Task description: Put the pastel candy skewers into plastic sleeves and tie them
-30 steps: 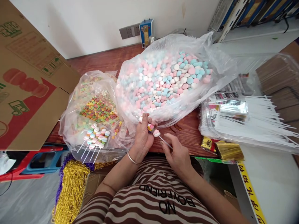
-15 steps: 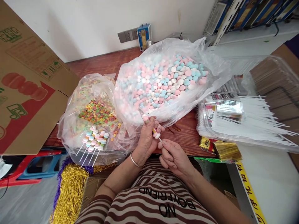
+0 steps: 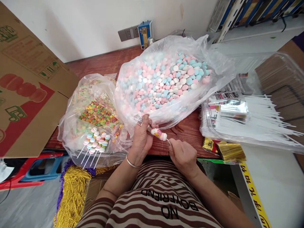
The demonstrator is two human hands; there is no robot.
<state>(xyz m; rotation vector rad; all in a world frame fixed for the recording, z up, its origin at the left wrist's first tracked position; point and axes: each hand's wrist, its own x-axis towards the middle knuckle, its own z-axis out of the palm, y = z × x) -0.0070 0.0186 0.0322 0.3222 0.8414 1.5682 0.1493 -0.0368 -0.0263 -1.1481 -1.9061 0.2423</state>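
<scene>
Between my hands is a candy skewer (image 3: 158,133) with pink, white and yellow pieces, in what looks like a clear wrapper. My left hand (image 3: 142,135), a bangle at its wrist, is closed around the upper part, and shiny clear film (image 3: 138,119) sticks out past the thumb. The fingers of my right hand (image 3: 183,155) pinch the white stick at the lower end. To the left, several similar skewers (image 3: 97,141) with white sticks lie side by side on a plastic bag of small coloured rings (image 3: 98,114). Beyond my hands, a large clear bag holds pink, blue and white round candies (image 3: 166,79).
At right, a clear plastic tray (image 3: 204,126) holds white sticks (image 3: 258,123) and packets. Gold twist ties (image 3: 230,153) lie at the table's front edge. A large cardboard box (image 3: 30,95) stands at left. A blue device (image 3: 145,34) sits by the wall socket.
My hands have moved apart, the right one lower right and the left one slightly left. More of the skewer shows between them, and film now shows above my left thumb.
</scene>
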